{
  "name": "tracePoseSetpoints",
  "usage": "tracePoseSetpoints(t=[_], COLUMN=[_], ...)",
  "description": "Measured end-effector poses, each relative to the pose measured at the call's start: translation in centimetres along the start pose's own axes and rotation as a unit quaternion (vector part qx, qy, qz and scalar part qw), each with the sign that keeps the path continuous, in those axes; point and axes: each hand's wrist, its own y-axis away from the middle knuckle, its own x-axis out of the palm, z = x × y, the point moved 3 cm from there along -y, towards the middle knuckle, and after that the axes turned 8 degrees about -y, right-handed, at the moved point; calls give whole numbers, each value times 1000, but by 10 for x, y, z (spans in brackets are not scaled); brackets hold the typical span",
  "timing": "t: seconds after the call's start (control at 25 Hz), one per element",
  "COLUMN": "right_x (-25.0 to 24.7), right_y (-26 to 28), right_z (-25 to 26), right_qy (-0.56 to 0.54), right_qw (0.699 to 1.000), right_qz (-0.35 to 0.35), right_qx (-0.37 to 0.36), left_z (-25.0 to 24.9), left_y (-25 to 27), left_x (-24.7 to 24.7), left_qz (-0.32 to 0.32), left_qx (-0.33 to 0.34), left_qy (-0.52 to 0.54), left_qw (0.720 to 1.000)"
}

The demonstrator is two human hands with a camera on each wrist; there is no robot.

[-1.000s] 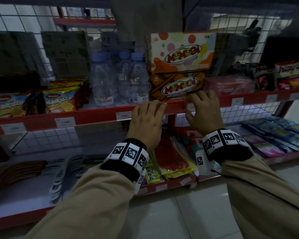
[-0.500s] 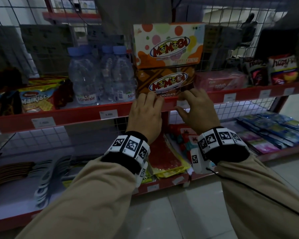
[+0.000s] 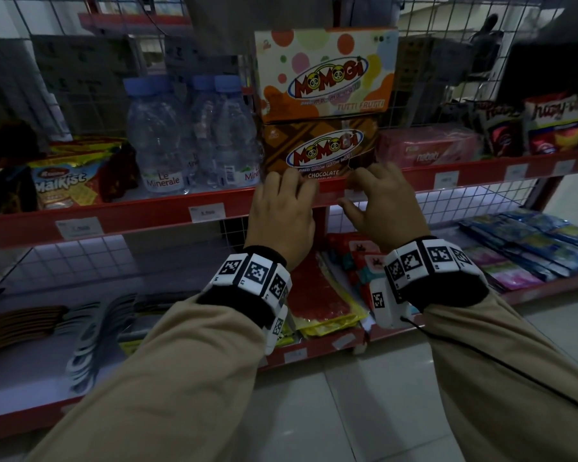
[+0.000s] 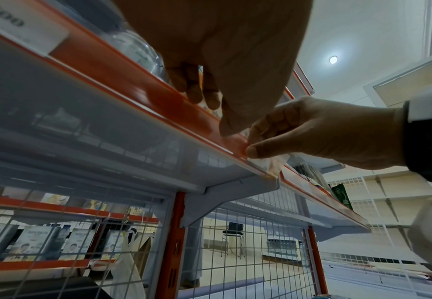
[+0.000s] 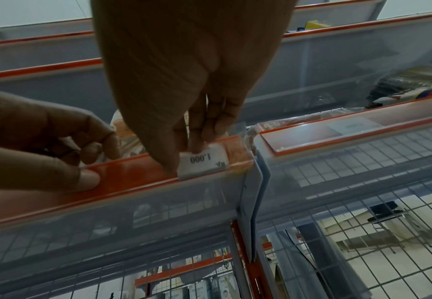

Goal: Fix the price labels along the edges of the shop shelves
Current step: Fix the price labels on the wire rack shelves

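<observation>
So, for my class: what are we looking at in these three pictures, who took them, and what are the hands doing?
A person wears three cameras: one on the head, one on each wrist. The head view looks down at both hands on a red shelf edge in a shop. On that shelf stand water bottles and two stacked Momogi boxes. The wrist views look up from below the hands. The right hand pinches a small white price label, printed 1.000, against the shelf's clear label strip, near its end. The left hand grips the same edge beside it, thumb pressed on the front.
</observation>
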Motion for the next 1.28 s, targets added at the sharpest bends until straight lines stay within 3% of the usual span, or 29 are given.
tracePoseSetpoints(t=[0.12, 0.32, 0.44, 0.68, 0.88, 0.96, 1.12, 1.28], right_x=[-2, -7, -14, -21, -7, -6, -9, -18], right_y=[-1, -11, -16, -17, -14, -14, -16, -17], right_z=[1, -2, 0, 11, 21, 23, 21, 9], right_qy=[-8, -31, -118, -403, -471, -457, -315, -298], right_qw=[1000, 996, 989, 905, 868, 878, 944, 946], right_qz=[5, 74, 64, -26, -11, 0, 11, -64], right_qx=[9, 33, 67, 135, 155, 143, 96, 107], left_z=[0, 1, 1, 8, 8, 7, 8, 7], left_y=[1, 1, 1, -6, -10, -11, -11, -10], left_x=[0, -1, -2, -6, -5, -5, -5, -5], left_qz=[4, 22, 27, -18, -21, -14, -11, -13], left_qx=[2, 6, 2, -38, -81, -94, -88, -78], left_qy=[-1, -3, 17, 126, 170, 154, 144, 136], left_qw=[1000, 1000, 999, 991, 982, 983, 986, 988])
